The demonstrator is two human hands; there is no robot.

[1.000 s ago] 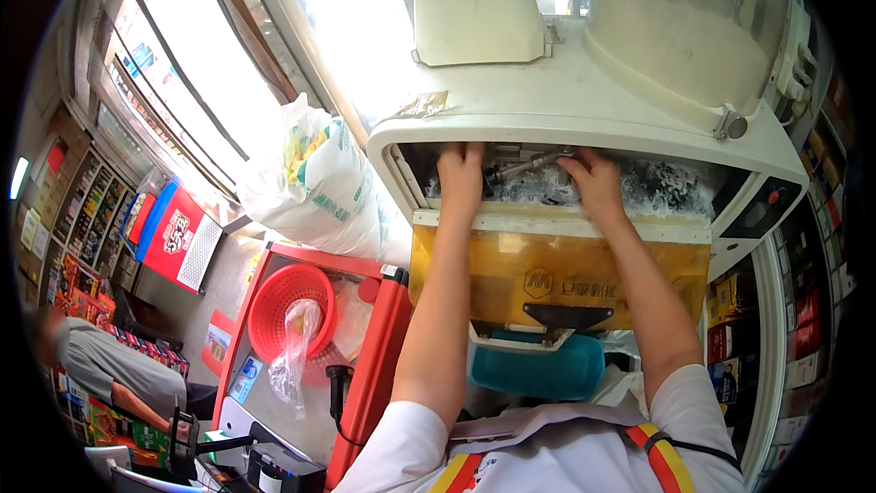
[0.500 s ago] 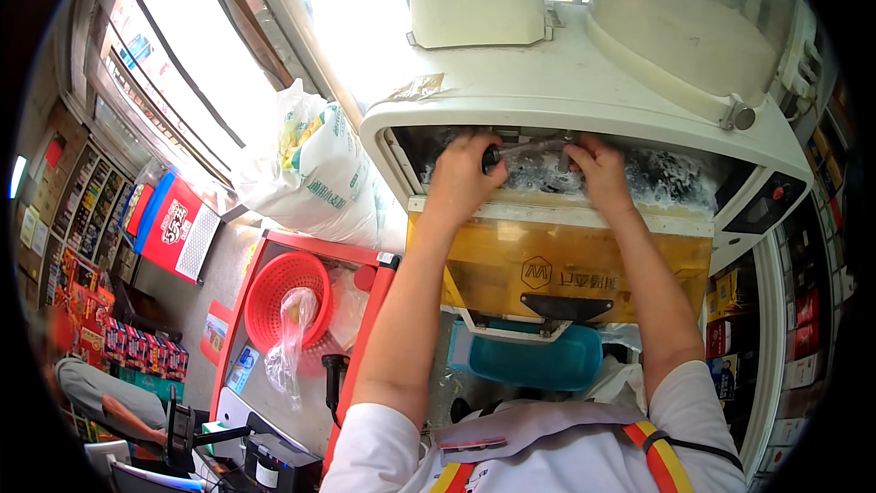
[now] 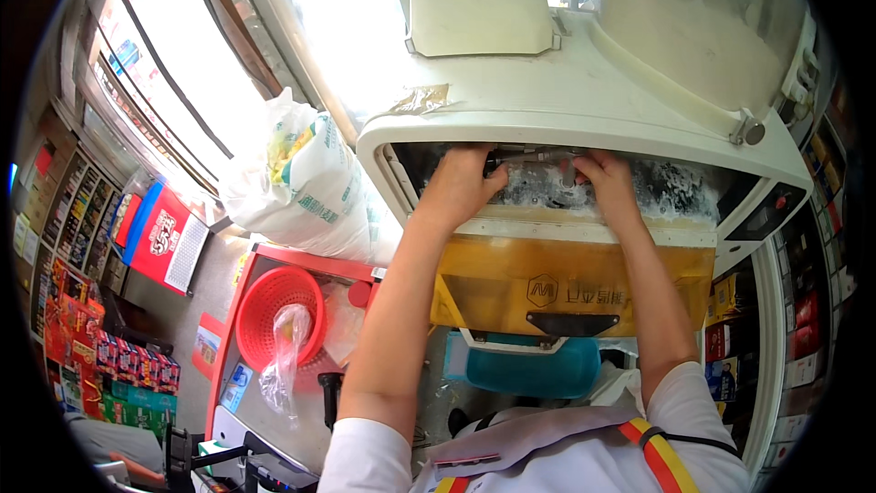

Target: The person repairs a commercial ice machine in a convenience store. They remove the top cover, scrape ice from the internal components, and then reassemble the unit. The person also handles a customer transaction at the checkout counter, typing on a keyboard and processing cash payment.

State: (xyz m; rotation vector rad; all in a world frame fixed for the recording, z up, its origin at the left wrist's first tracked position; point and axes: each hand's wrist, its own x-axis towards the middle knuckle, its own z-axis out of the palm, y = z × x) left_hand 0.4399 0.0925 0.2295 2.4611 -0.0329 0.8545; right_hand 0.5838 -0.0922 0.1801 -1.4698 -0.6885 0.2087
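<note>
Both my hands reach into the front opening of a white machine [image 3: 584, 119]. My left hand [image 3: 464, 184] is closed around a black knob-like end [image 3: 491, 166] at the opening's left side; some fingertips are hidden under the upper edge. My right hand [image 3: 606, 184] pinches a small grey metal piece [image 3: 568, 172] near the middle. A grey metal bar [image 3: 534, 154] runs between the hands. White residue [image 3: 538, 184] coats the dark interior around them. Below my wrists, a yellow see-through flap [image 3: 474, 283] with a black handle [image 3: 570, 324] hangs folded down.
Under the flap is a teal tub [image 3: 529, 370]. To the left, a red basket [image 3: 315, 342] and a clear plastic bag [image 3: 278, 388] lie on a red-edged counter [image 3: 297, 260]. A full white sack [image 3: 310, 205] leans beside the machine. A person's grey-clothed leg [image 3: 119, 447] shows at lower left.
My left hand has gone slightly deeper, its fingertips now under the opening's edge. My right hand stays close by, fingers shifted a little lower. The view has tilted slightly.
</note>
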